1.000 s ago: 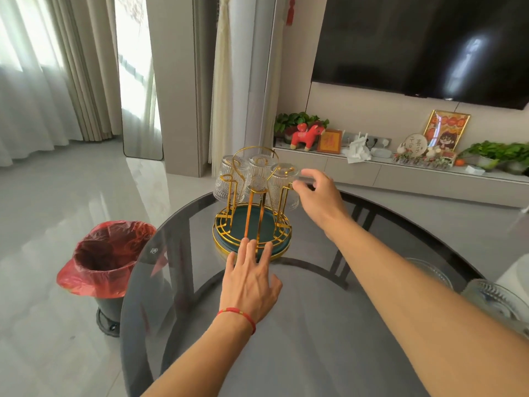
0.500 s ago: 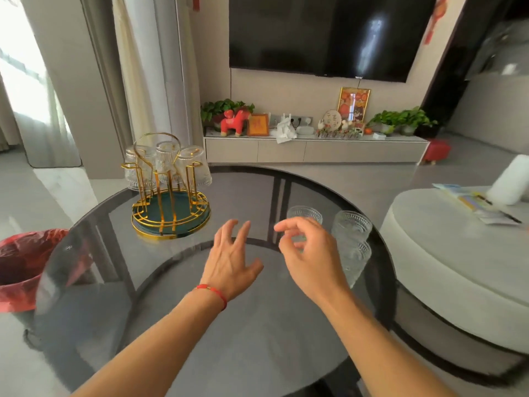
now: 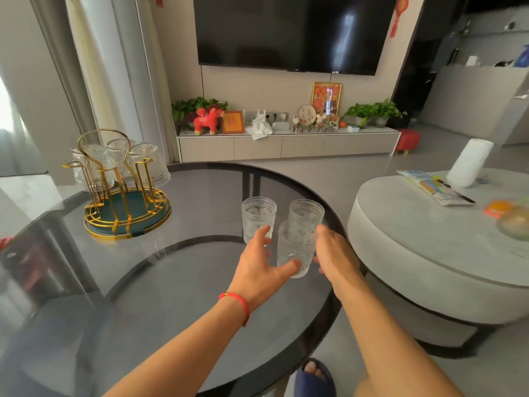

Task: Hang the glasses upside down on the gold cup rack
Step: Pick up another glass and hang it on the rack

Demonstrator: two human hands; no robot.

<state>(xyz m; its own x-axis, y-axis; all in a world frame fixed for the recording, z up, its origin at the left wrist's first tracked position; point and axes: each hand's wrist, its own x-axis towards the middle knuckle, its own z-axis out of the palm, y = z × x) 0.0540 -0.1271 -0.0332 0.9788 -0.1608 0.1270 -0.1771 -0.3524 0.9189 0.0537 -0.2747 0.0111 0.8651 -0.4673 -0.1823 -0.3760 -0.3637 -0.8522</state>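
My left hand (image 3: pixel 257 269) covered the foot of the left glass (image 3: pixel 258 217); my right hand (image 3: pixel 335 253) hid my fingertips behind the nearest glass (image 3: pixel 294 247). The red bin (image 3: pixel 4 242) lay cut off at the frame's left edge.

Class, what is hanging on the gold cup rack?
Three clear ribbed glasses hang upside down on the gold cup rack. They overlap one another, so their far sides are hidden.

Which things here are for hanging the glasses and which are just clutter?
For the job: gold cup rack, three upright glasses, left hand, right hand.
Just lying about: paper roll, leaflet, red toy horse.
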